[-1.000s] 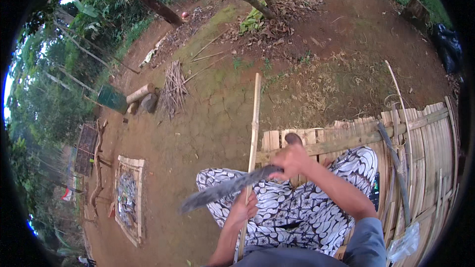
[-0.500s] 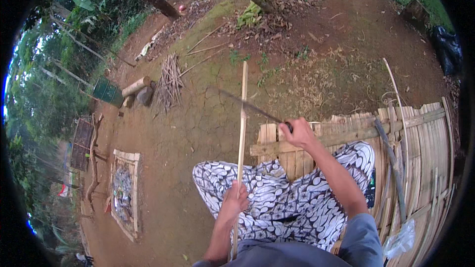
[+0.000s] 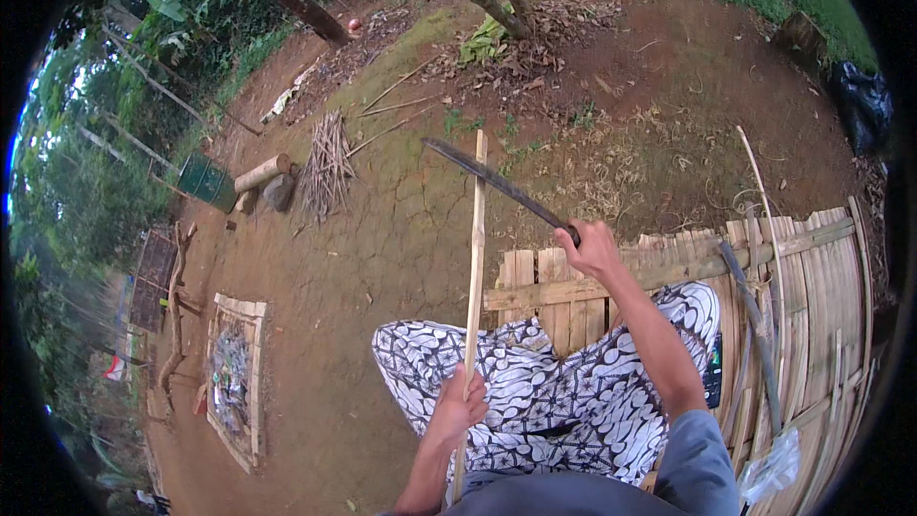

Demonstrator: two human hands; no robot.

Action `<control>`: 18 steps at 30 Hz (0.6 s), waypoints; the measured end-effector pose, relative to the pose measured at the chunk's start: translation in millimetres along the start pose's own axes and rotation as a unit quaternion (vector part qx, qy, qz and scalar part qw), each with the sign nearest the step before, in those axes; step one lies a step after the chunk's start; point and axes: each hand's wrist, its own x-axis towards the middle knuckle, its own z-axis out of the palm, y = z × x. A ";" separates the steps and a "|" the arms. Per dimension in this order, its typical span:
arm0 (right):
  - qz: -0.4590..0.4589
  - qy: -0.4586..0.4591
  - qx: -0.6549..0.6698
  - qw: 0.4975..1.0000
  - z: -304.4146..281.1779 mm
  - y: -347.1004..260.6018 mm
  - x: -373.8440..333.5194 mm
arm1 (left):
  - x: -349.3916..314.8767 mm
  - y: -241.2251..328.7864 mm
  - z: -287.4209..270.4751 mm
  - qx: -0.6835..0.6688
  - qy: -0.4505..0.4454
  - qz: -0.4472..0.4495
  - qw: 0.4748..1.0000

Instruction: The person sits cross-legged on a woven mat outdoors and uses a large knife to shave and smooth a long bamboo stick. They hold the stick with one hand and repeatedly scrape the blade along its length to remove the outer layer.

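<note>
My left hand (image 3: 458,405) is closed around the lower part of a long, pale bamboo strip (image 3: 478,248), which stands up away from my lap. A machete (image 3: 511,190) with a dark blade is gripped by its handle in my right hand (image 3: 591,250). The blade lies across the strip near its far end and points to the far left. Whether its edge touches the strip I cannot tell. Beneath both arms is the black-and-white patterned cloth (image 3: 573,401) over my crossed legs.
I sit on a split-bamboo platform (image 3: 812,277); a dark bar (image 3: 753,325) and a clear plastic bag (image 3: 770,466) lie to my right. Beyond are curly shavings (image 3: 621,167), a bundle of sticks (image 3: 329,167), a green drum (image 3: 206,182) and a framed pit of litter (image 3: 258,382).
The machete has moved toward the far end of the strip and shows sharper now. My right hand has shifted slightly right, and the strip has tilted a little to the right.
</note>
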 end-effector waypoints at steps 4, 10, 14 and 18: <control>-0.142 -0.065 0.036 0.987 7.8 -20.0 -32.5 | 5.0 -3.5 -3.2 -0.026 -0.018 0.010 0.999; -0.265 -0.112 -0.001 0.958 -6.2 -41.9 -23.7 | 2.0 -16.9 -8.6 0.027 0.039 0.034 0.998; 0.011 -0.024 -0.058 0.998 -2.3 9.7 5.7 | -3.8 -7.0 -10.5 0.052 0.029 0.010 0.998; -0.054 -0.048 -0.060 0.996 9.6 -7.6 -20.9 | 8.9 -24.8 -16.3 -0.015 0.017 -0.019 1.000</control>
